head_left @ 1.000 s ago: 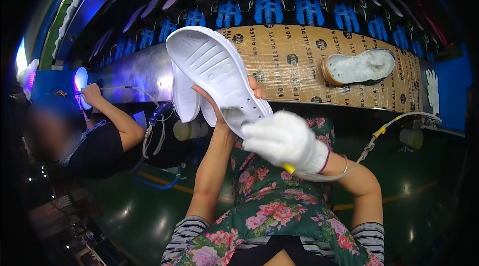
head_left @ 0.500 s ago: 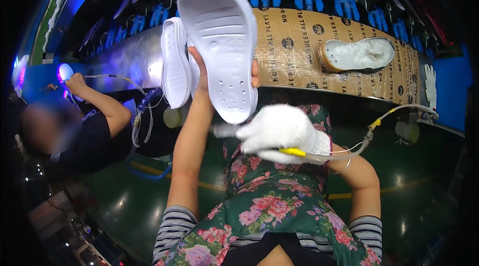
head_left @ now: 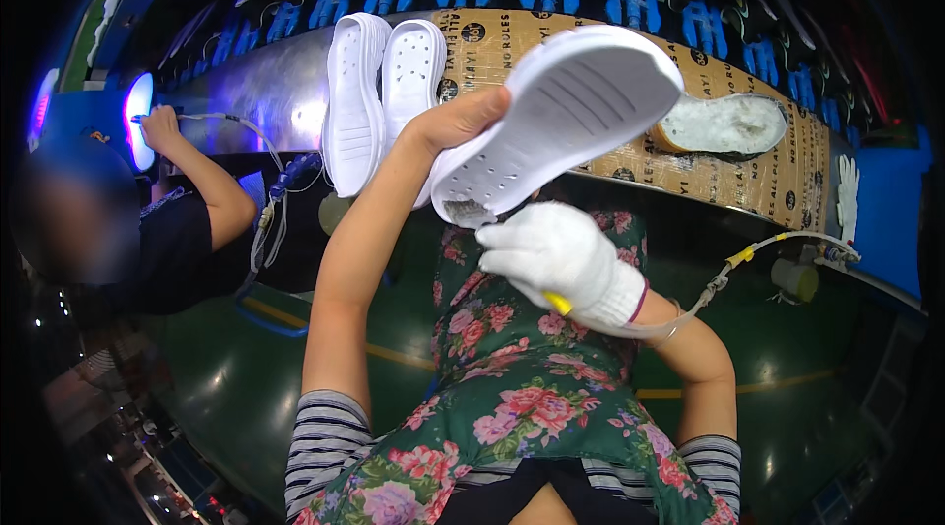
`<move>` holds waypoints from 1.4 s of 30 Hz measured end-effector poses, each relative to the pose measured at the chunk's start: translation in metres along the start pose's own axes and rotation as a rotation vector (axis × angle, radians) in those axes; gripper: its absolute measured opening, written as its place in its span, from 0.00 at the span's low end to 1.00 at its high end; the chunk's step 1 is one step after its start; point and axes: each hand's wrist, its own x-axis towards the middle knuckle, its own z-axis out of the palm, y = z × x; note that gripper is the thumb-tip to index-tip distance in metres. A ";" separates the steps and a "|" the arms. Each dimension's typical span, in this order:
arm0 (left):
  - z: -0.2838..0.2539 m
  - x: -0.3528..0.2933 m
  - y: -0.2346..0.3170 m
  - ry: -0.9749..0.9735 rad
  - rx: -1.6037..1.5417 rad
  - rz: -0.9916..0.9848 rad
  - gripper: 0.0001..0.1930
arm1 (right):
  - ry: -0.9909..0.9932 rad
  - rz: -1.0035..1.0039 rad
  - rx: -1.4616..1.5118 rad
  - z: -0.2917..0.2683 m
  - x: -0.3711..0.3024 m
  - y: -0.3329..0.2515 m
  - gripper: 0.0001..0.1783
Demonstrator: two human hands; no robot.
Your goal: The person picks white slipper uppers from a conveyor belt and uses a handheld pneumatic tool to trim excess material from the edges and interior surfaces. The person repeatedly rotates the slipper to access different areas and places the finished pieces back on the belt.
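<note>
The left hand (head_left: pixel 463 122) holds a white clog (head_left: pixel 556 117) up in front of the person, sole turned toward the camera, its fingers shut on the shoe's edge near the toe end; the thumb shows on the sole side, the rest of the grip is hidden behind. The right hand (head_left: pixel 556 254), in a white glove, is closed round a thin tool with a yellow collar (head_left: pixel 558 304), from which a clear hose (head_left: pixel 733 269) runs off to the right. The gloved fingers sit just below the clog's lower end, close to it; whether the tool's tip touches the sole cannot be told.

Beyond, two more white clogs (head_left: pixel 379 97) stand side by side on a worktop (head_left: pixel 748 185) covered in brown printed board, and a rough off-white shoe piece (head_left: pixel 724 123) lies further right. At the left a co-worker's hand (head_left: pixel 157 122) holds a similar hose line.

The step in hand looks like working over or checking the held clog's sole with the hose tool. The next move would call for a steady left-hand hold and a tilt of the sole so the tool reaches the grooves and holes.
</note>
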 end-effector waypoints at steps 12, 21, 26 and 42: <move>-0.010 0.043 -0.019 0.240 -0.288 0.322 0.44 | 0.613 0.927 0.936 -0.018 -0.013 -0.003 0.10; 0.013 -0.014 -0.079 0.431 -0.676 0.820 0.38 | 0.906 0.923 1.044 0.005 -0.027 0.026 0.11; 0.070 -0.066 -0.103 -0.087 -1.031 0.406 0.49 | 0.841 0.940 1.038 0.011 -0.016 0.022 0.13; 0.113 -0.034 -0.108 0.010 -1.294 0.583 0.56 | 0.449 0.212 -0.065 -0.058 0.048 -0.003 0.17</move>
